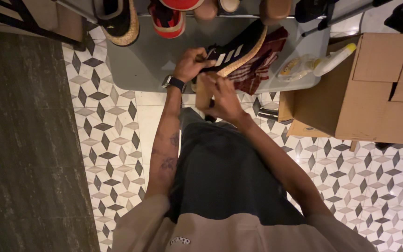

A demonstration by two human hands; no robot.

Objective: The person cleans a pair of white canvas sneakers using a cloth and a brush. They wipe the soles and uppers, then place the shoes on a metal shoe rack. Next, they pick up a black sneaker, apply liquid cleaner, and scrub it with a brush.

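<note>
That black sneaker [233, 50] with the tan sole is tipped on its side at the near edge of the grey table [136, 65], and it looks light with a soft upper, so the stiff heel and sole are the spots to grab. The left hand [192, 64] is clamped on its heel end, and the right hand [220, 95], just below the shoe, is closed around something tan I can't make out. A dark red plaid cloth [262, 65] lies under the shoe, with a cardboard box [374, 93] off to its right.

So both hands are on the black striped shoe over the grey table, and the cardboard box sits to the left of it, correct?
Not quite. In the head view, both hands, left and right, are on the shoe over the table, but the cardboard box sits to the right.
</note>
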